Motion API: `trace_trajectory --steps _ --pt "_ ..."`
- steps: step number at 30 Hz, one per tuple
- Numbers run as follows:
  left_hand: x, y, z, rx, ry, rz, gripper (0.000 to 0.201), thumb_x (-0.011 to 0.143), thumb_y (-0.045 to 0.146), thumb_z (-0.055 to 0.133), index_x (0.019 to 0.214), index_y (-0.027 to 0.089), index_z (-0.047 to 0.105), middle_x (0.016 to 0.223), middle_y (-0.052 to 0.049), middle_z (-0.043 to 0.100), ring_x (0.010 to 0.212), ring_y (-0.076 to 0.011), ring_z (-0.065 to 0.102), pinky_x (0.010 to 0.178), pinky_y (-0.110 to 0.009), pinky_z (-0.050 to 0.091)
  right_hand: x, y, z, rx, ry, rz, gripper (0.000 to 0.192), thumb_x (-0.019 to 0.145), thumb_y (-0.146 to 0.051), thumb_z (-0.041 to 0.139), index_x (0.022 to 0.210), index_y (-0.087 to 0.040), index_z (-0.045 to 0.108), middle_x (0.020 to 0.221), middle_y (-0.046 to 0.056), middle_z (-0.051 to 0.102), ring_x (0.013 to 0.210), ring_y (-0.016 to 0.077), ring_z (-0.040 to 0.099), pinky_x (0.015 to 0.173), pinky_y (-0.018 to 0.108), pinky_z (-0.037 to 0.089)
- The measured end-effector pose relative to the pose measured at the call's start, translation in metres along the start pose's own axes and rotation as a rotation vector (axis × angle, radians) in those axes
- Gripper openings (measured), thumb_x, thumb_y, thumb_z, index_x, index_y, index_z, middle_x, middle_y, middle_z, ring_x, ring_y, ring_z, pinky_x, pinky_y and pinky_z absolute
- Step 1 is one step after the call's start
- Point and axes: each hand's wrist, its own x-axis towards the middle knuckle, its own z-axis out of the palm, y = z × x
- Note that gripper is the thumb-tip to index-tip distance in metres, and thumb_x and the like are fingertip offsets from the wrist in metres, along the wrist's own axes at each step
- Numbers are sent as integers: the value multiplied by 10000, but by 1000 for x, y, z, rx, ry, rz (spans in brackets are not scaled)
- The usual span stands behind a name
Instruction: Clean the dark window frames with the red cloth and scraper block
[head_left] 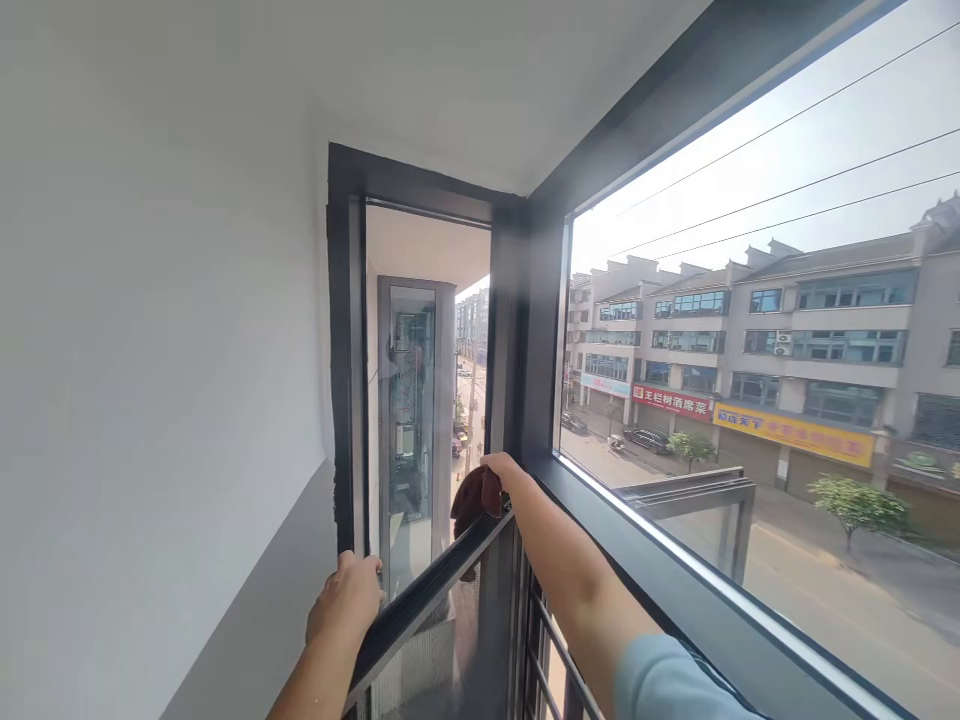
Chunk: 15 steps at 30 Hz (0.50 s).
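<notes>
My right hand (501, 472) reaches out past the top edge of an open window sash (431, 590) and holds a dark reddish-brown cloth (472, 496) against the far side of the narrow end pane (424, 380). My left hand (346, 597) grips the near end of the sash's dark top rail. My right arm, in a light blue sleeve, lies across the opening above the metal guard bars (541, 640).
A white wall (150, 350) closes the left side. A large fixed window (750, 330) with a dark frame fills the right, with a street, parked cars, trees and shop buildings far below. A second open sash (697, 495) juts outward on the right.
</notes>
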Motion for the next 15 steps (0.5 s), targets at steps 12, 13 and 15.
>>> trace_trajectory --steps 12,13,15 --pt "-15 16 -17 24 -76 -30 381 758 204 498 1121 242 609 1184 -116 498 968 -269 598 738 -368 482 23 19 -53 -323 242 177 825 667 -220 750 1341 42 352 1269 333 431 1286 386 342 968 489 389" --pt "-15 16 -17 29 -75 -35 379 764 211 501 1127 243 606 1184 -116 492 978 -270 597 745 -368 481 23 20 -48 -346 234 182 826 670 -189 738 1348 56 336 1277 340 422 1284 380 340 958 476 395" --pt "-16 17 -17 54 -73 -23 381 773 222 507 1142 244 600 1182 -117 481 998 -277 594 760 -366 478 21 21 -40 -379 218 166 755 703 -127 675 1350 62 334 1290 339 420 1282 362 340 934 441 410"
